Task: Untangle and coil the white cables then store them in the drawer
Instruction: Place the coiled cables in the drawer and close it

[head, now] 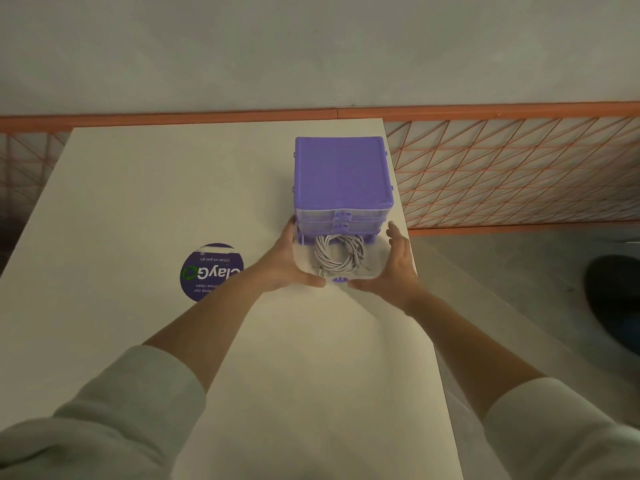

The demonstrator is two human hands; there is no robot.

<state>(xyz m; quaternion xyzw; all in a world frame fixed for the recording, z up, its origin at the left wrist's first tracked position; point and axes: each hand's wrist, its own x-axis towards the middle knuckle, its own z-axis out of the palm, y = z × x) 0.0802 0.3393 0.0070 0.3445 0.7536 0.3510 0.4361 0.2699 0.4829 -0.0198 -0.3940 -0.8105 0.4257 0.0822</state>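
- Closest to the camera: two forearms in pale rolled-up sleeves reach forward over a white table, so it's a straight top-down look along both arms.
- Left hand is wrapped around the left front corner of the pulled-out drawer. Fingers lie along its left side and the thumb tucks in at the front edge, so it's a loose, half-curled grip rather than a fist.
- Right hand mirrors it on the right front corner. The thumb sits near the front edge and the fingers are mostly straight, pointing away up the drawer's right wall. It's fairly open, more cupping or pressing the side than clamping.
- The drawer is clear plastic with a small purple handle at the front middle, right between the two thumbs. It's the bottom one and it's slid out toward the person, long axis running near-to-far.
- Inside it: the white cables, wound into a roundish coil lying flat on the drawer floor. The far part of the loop sits under the cabinet's front. Some plug ends seem to sit at the near-left of the coil, but it's too blurry to say for sure.
- Behind that is the purple drawer cabinet, standing near the table's right edge, with two more clear drawers above, both pushed in.
- Left of the hands, a round purple sticker is stuck on the tabletop, text upside down from here.
- Farthest back: an orange mesh railing and a plain grey wall.
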